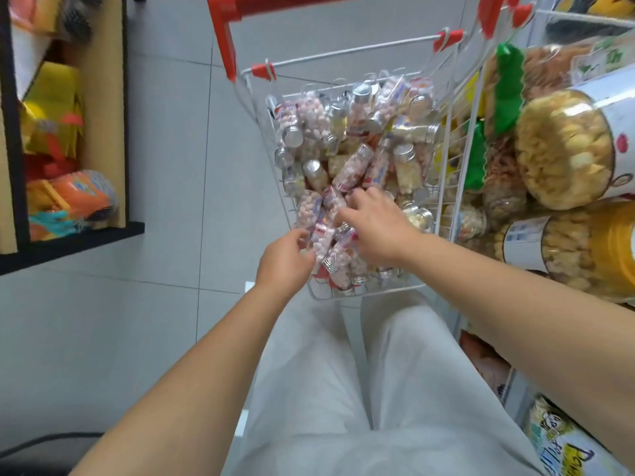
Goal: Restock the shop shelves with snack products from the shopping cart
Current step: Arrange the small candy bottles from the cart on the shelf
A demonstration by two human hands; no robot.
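A white wire shopping cart with a red plastic handle (pixel 225 39) is holding a heap of small clear silver-capped candy jars (pixel 354 166). The right hand (pixel 378 228) is spreading wide over the nearest jars. The left hand (pixel 285 261) is curling against one; its grip is unclear.

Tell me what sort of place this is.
Most likely a small shop aisle: a white wire shopping cart with red handle, heaped with small clear silver-capped snack jars, stands beside white wire shelving stocked with large clear tubs of biscuits.

print on the snack jars (pixel 354 163) is unreadably blurred.
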